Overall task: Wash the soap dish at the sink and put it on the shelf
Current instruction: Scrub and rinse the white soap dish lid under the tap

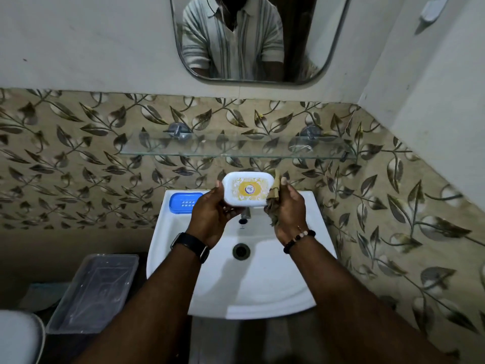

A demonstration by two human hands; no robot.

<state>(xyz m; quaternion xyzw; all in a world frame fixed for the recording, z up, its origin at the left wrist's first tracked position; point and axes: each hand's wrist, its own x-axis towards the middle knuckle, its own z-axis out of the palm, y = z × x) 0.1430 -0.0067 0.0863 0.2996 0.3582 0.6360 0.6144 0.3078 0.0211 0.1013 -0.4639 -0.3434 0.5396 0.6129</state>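
A white soap dish lid [248, 189] with a yellow round label is held up above the white sink [252, 285], just below the glass shelf [236, 151]. My left hand [214, 216] grips it from the left and underneath. My right hand [287, 211] holds a brownish cloth [274, 193] against the lid's right end. The blue soap dish base [183, 202] lies on the sink's back left corner. The tap [245, 214] is mostly hidden behind my hands.
A mirror [259, 38] hangs on the wall above the shelf and reflects a person in a striped shirt. A clear plastic bin [94, 292] stands on the floor left of the sink. The drain [241, 251] sits mid-basin.
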